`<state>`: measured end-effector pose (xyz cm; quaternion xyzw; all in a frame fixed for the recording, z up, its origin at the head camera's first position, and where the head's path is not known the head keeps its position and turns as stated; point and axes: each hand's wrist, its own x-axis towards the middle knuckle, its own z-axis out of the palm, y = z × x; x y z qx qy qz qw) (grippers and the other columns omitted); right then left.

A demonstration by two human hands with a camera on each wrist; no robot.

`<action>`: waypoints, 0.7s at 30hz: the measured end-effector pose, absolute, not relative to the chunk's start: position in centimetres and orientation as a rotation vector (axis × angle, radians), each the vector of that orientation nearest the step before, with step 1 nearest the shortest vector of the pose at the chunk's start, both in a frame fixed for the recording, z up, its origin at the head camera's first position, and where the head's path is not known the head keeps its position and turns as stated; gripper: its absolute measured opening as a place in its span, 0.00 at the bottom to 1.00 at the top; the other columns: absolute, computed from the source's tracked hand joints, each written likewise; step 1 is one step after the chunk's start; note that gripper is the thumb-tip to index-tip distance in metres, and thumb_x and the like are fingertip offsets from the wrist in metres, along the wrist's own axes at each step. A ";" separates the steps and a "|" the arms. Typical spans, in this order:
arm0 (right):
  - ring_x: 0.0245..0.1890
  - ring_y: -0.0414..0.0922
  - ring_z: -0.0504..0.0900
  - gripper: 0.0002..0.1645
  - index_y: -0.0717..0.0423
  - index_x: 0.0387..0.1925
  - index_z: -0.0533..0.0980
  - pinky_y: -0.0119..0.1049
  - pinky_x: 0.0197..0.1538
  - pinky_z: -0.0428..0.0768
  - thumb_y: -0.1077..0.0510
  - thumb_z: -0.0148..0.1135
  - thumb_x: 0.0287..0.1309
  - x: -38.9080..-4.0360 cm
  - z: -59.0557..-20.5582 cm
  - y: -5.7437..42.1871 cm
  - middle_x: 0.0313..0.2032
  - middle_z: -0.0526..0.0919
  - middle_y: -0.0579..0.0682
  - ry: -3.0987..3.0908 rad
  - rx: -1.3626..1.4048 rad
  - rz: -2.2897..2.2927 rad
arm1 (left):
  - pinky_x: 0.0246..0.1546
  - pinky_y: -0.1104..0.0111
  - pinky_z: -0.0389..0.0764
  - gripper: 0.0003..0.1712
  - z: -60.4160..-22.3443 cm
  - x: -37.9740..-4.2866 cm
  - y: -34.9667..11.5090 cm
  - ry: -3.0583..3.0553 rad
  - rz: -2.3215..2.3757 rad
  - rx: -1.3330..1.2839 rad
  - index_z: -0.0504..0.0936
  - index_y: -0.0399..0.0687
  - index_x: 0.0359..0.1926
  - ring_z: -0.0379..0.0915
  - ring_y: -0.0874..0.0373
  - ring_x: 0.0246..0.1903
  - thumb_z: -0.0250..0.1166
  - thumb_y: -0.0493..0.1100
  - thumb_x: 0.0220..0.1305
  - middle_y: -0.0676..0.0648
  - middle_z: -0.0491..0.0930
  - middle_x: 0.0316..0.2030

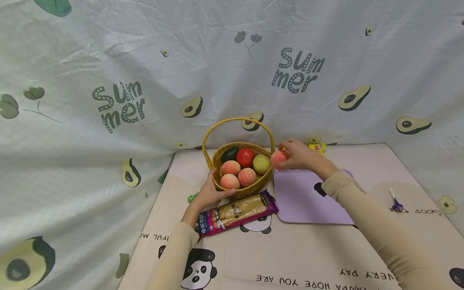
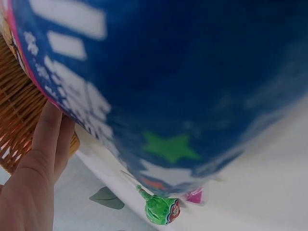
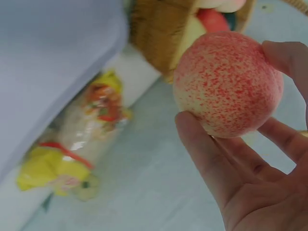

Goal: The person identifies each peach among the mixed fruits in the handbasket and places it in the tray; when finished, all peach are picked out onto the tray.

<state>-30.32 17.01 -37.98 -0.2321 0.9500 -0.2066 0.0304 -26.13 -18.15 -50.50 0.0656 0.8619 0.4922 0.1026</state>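
Observation:
My right hand (image 1: 298, 155) holds a pink speckled peach (image 3: 226, 84) between thumb and fingers, beside the right rim of a wicker basket (image 1: 258, 186). Inside the basket lie three similar peaches, a red round fruit (image 1: 245, 157), a yellow-green pear-like fruit (image 1: 261, 164) and a dark green avocado-like piece (image 1: 230, 154). My left hand (image 1: 210, 195) rests against the basket's front left side, thumb along the front and fingers extended. In the left wrist view, those straight fingers (image 2: 47, 139) lie by the woven wall, partly behind a blue package end.
A purple-edged noodle package (image 1: 237, 213) lies before the basket. Right of it is a lilac board (image 1: 308, 201); a yellow-ended bag (image 3: 82, 134) lies behind the board. A green lollipop (image 1: 192, 197) sits at left, a purple lollipop (image 1: 397, 206) far right. The basket's handle (image 1: 235, 119) arches overhead.

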 end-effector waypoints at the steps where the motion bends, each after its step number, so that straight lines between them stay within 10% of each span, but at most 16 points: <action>1: 0.49 0.58 0.77 0.31 0.62 0.55 0.77 0.55 0.52 0.78 0.49 0.74 0.56 -30.4 -38.4 17.4 0.48 0.80 0.63 2.925 -0.706 -0.629 | 0.77 0.43 0.62 0.71 -50.5 -26.1 -18.2 2.546 1.452 0.190 0.38 0.50 0.84 0.57 0.38 0.78 0.77 0.63 0.57 0.35 0.55 0.80; 21: 0.36 0.49 0.76 0.27 0.61 0.51 0.78 0.41 0.39 0.76 0.53 0.75 0.51 -29.0 -45.0 18.5 0.39 0.83 0.55 2.784 -0.754 -0.607 | 0.76 0.43 0.63 0.70 -50.8 -26.1 -18.2 2.580 1.418 0.169 0.39 0.54 0.84 0.59 0.41 0.78 0.76 0.66 0.57 0.38 0.57 0.79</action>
